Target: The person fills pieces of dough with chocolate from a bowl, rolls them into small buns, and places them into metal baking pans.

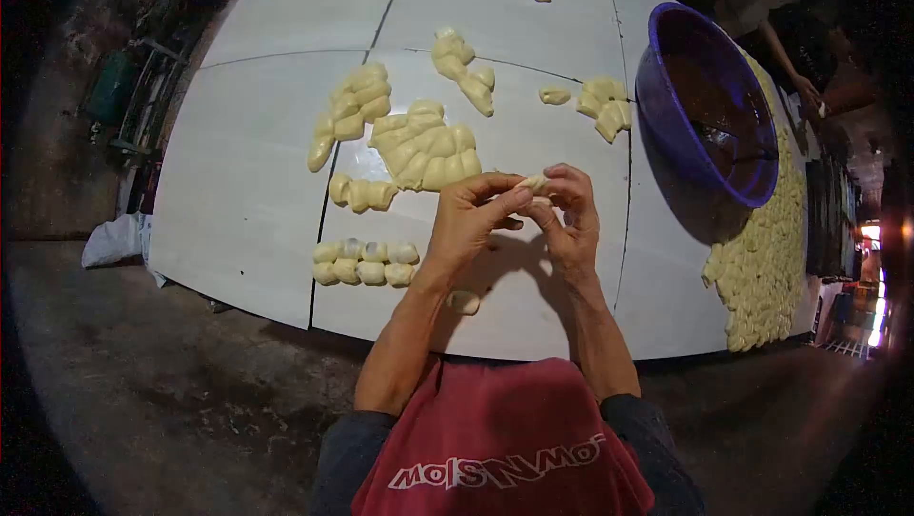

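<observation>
While the purple basin [664, 130] holds dark paste [719, 107], left hand [466, 223] and right hand [574, 216] both pinch one dough piece [534, 183].

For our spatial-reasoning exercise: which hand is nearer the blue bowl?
Right. The right hand, pinching the dough piece, is beside the blue bowl, not touching; the left hand, also pinching it, lies farther off.

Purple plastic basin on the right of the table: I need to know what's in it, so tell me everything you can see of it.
The round, deep purple plastic basin stands upright near the right edge of the white table. Inside looks dark brown; contents unclear. A heap of pale yellow dough pieces lies beside it. The left hand and right hand, pinching a small dough piece, are apart from it.
</observation>
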Available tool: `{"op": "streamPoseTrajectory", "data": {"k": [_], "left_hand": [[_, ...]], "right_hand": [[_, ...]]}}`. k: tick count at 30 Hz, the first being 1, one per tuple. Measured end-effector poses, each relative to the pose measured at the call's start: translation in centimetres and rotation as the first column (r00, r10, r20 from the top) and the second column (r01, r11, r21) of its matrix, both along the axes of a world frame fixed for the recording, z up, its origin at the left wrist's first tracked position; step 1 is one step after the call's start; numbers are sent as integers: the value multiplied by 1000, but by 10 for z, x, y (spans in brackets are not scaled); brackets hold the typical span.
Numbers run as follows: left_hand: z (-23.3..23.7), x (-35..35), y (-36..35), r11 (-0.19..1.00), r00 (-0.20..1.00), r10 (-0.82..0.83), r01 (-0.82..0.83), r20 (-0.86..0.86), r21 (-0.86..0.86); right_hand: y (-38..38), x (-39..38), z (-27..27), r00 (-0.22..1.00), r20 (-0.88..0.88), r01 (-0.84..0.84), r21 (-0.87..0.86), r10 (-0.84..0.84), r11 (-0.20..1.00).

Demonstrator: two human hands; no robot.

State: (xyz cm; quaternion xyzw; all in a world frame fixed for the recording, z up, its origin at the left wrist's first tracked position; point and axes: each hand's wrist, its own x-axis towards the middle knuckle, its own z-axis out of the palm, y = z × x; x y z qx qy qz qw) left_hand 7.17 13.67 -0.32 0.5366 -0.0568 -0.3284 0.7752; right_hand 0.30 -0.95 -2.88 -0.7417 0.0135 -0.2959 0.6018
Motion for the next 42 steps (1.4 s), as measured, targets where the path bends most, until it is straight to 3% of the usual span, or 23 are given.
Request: {"op": "streamPoseTrajectory", "data": {"k": [2,5,9,12,13,14,17,20,21,24,26,29,32,33,34,36,39,42], "left_hand": [[-1,1,3,999,999,-43,43,22,15],[-13,-2,6,991,993,-114,116,-27,70],[-1,-17,7,997,997,-81,80,-8,-19],[-6,-20,18,987,983,-92,69,156,143],[-12,-18,19,975,996,-68,54,55,217],[-12,-20,23,984,1000,-23,21,8,176],[-10,-18,35,995,998,41,-35,-55,93],[-24,-24,48,996,997,-42,46,-60,70],[-19,-26,53,994,990,-103,107,-94,39],[-18,-39,67,975,988,-103,123,-115,186],[-23,-48,81,968,997,-25,43,-78,249],[-8,-47,108,919,996,57,-26,-67,393],[-12,-52,132,886,989,115,-144,94,440],[-9,-54,135,885,982,147,-185,120,428],[-10,-56,139,877,983,125,-172,132,449],[-12,-59,147,862,985,75,-143,157,487],[-10,-66,149,820,975,13,-137,221,556],[-16,-71,154,798,973,-1,-139,232,587]], "right_hand": [[24,2,17,997,-12,83,205,-82,975],[11,0,-11,998,48,46,-133,-40,990],[14,-1,-10,987,56,161,-153,-154,975],[18,0,-2,984,-104,112,-256,-143,960],[19,-1,0,972,-200,68,-265,-124,962],[21,-2,4,951,-290,21,-273,-103,962],[36,-7,20,964,-230,67,-284,-136,956],[35,-22,22,988,-145,-112,-514,42,851],[39,-31,18,972,-230,-157,-460,54,874],[45,-41,18,902,-409,-207,-130,137,970],[53,-48,12,867,-471,-183,9,166,983],[59,-50,1,758,-596,-364,-46,266,930],[61,-55,-10,763,-597,-450,-215,248,867],[62,-55,-7,767,-615,-466,-340,181,817],[62,-53,-2,799,-584,-477,-474,140,740],[65,-50,14,832,-540,-465,-556,126,689],[68,-56,8,781,-591,-570,-542,202,618],[72,-59,-4,691,-681,-622,-391,241,679]]}}
